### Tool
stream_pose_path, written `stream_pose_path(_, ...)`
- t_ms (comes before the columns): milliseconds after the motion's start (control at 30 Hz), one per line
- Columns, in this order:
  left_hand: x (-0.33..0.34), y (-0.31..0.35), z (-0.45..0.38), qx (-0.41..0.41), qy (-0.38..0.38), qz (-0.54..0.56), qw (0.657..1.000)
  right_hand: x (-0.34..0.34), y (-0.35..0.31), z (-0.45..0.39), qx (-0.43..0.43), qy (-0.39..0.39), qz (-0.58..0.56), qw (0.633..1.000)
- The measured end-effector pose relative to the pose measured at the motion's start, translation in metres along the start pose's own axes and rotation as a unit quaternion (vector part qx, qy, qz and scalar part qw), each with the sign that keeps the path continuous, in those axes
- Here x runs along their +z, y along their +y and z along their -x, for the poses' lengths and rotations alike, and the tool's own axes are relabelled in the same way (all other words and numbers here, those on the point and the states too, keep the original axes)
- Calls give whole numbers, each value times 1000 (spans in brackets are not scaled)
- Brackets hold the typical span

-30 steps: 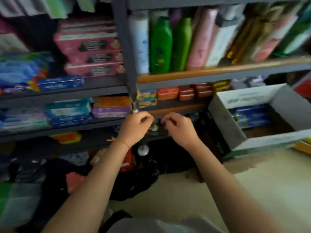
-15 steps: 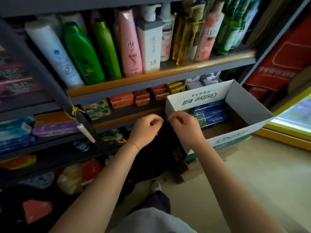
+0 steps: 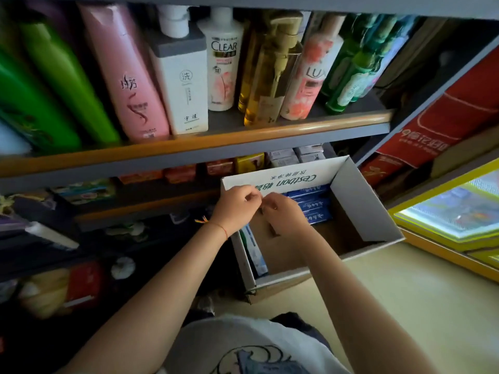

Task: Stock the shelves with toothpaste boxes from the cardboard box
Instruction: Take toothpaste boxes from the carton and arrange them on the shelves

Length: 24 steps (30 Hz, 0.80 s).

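Both our hands sit over the cardboard box (image 3: 359, 201), fingertips meeting just above its far-left part. Left hand (image 3: 237, 205) and right hand (image 3: 286, 213) both have fingers curled in, thumbs to fingertips; could be pinching something tiny, can't tell what, if anything. No toothpaste in either hand yet. Blue toothpaste boxes (image 3: 310, 205) lie stacked flat at the far side of the carton, just right of our right hand; one paler box (image 3: 255, 252) stands on edge against the left wall.

Our call for the step: drop the right hand onto the top blue pack, grip across its narrow sides, lift straight up to clear the carton flap, then carry left to the shelf (image 3: 151, 203).

Hard to read: the free shelf slot is dark and blurred, our right wrist hides part of the stack, pack count unknown
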<state>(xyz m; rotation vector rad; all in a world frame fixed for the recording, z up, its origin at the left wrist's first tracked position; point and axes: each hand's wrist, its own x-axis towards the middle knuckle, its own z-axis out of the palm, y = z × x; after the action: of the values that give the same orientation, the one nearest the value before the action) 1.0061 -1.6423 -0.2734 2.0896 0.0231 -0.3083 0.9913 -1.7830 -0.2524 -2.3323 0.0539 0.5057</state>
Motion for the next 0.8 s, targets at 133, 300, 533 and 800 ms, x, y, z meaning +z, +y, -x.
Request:
stream_pose_path(133,22,-3,-16,-74,-33,-68,994,-9,42,-54,22,-42,80,996)
stream_pose_path(300,55,4,-25,-162,39,-29,986,-14,85,-99,-5,-168,234,958)
stream_pose_path(533,77,-7,8,-75,357,-259,894,21,111,-88,-149,-428,278,847)
stream_pose_path(800,99,-31,43,-188,245,-295,904,69,129,-76,-176,-436,349,811)
